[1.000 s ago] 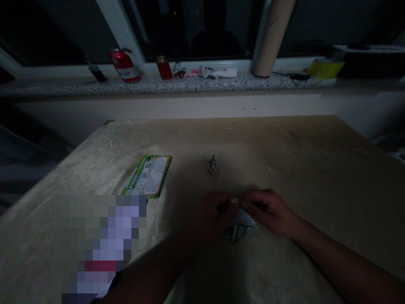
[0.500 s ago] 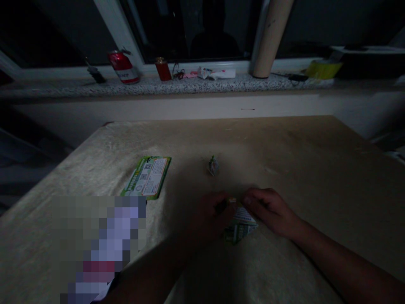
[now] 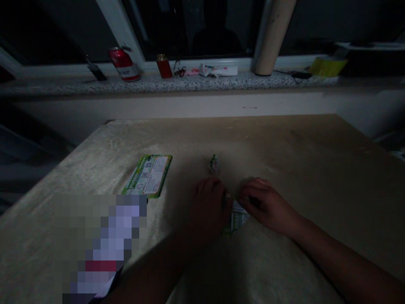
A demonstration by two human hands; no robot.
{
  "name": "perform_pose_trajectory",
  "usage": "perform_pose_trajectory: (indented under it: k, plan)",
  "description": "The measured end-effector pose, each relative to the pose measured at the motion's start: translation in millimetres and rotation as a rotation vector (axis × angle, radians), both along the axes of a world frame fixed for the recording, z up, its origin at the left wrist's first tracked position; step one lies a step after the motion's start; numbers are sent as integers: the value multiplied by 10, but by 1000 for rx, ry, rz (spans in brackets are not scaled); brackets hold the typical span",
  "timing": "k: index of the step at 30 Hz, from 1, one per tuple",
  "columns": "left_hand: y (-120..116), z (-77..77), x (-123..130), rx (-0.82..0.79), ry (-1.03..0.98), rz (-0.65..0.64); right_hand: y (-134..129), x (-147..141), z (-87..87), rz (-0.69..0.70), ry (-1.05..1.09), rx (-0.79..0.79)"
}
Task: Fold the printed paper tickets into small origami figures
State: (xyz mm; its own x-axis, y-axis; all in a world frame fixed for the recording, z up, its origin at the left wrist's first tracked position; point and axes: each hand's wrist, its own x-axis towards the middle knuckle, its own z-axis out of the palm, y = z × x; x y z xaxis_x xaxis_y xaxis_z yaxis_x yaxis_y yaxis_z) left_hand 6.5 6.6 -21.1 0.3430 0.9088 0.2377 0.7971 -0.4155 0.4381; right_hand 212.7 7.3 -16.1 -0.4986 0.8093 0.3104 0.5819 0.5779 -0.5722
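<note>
A folded piece of green-and-white printed paper lies low on the table between my hands. My left hand is curled over its left side, with the thumb at the paper's upper edge. From the right, my right hand pinches the upper right of the paper between thumb and fingers. Both sets of fingertips are close together, and the left hand's are in deep shadow. Just beyond them sits a small folded green-and-white paper piece, touched by neither hand.
Left on the table lies a stack of green printed leaflets, beside a pixelated area. Along the granite windowsill stand a red can, a red-orange lighter-like object, crumpled wrappers and a cardboard tube.
My left hand has shifted up and its fingers now spread over the paper's left side. The right hand has moved slightly up and left. Less of the paper shows.
</note>
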Motion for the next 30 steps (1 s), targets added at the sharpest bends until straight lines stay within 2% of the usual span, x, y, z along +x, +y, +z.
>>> perform_pose_trajectory:
  k: [4,6,9,12,24,30]
  plan:
    - [-18,-13,-34,36,-23,-32,-11,37,-49,7,-34,17]
    - [-40,18,-76,38,-38,-117,-18,45,-65,-6,-45,23]
    - [-85,83,-151,-4,1,-318,-19,48,-72,-22,-54,24]
    - [-110,127,-213,-56,62,-388,-18,51,-57,-23,-59,16]
    - [-62,128,-274,-94,129,-362,-7,57,-35,-23,-16,-7]
    - [-61,121,-262,-105,129,-352,-81,43,52,43,-107,-33]
